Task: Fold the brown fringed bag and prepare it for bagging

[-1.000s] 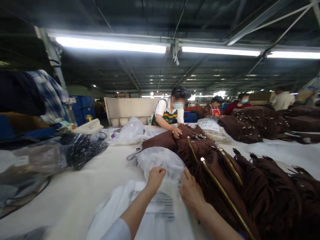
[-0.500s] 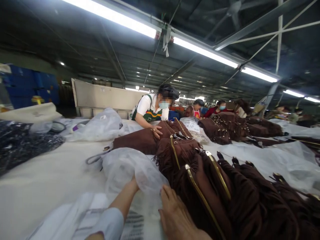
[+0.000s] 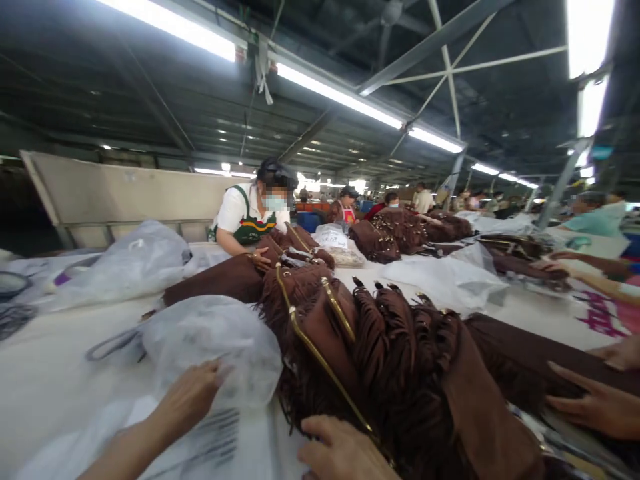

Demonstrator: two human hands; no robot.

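My left hand (image 3: 193, 390) is at the near side of a crumpled translucent plastic bag (image 3: 210, 333). Its fingers lie close together and their tips are smeared, so a grip on the plastic cannot be made out. Lower and to the right, my right hand (image 3: 345, 450) is open, fingers stretched, beside the near edge of a brown fringed bag (image 3: 325, 333) with a gold zipper. Several more brown fringed bags (image 3: 400, 347) lie packed together to the right. Printed plastic sheeting (image 3: 215, 433) lies under my left arm.
Across the white table (image 3: 65, 360), a person in a green apron (image 3: 250, 217) touches a brown bag (image 3: 220, 280). At right, another person's hands (image 3: 590, 400) rest by a brown piece (image 3: 540, 353). A plastic-wrapped bundle (image 3: 135, 263) lies at left.
My view has turned right, bringing another person's hands into sight. My left hand shows more clearly in front of the plastic bag; my right hand is lower, away from the plastic.
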